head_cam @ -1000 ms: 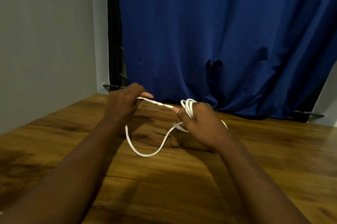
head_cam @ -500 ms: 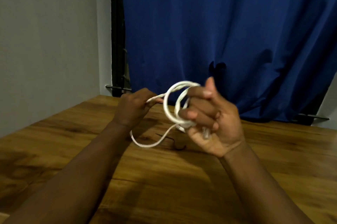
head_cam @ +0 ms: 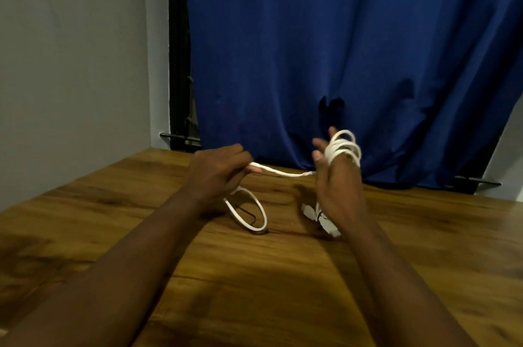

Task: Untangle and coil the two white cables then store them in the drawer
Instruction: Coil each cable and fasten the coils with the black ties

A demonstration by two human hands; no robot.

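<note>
The white cable [head_cam: 285,174] is in the middle of the frame, stretched in the air between the two hands. Its wound part, a coil [head_cam: 343,148] of several turns, sits around the raised fingers of the right hand [head_cam: 336,191]; these fingers are straight and spread, so this hand is open and only carries the turns. The left hand [head_cam: 218,174] is closed on the cable and pinches it between thumb and fingers. Below this hand a free loop [head_cam: 237,215] hangs down to the wooden surface [head_cam: 254,290], next to a thin black wire [head_cam: 256,231]. White plugs [head_cam: 325,222] lie by the right wrist; I cannot tell if they belong to this cable or to the second one.

The step in hand seems to be the coiling of one cable. The next move probably asks the left hand to bring the free length around the right fingers without twisting it. No drawer is in view. Behind the surface hangs a blue curtain [head_cam: 311,49].
</note>
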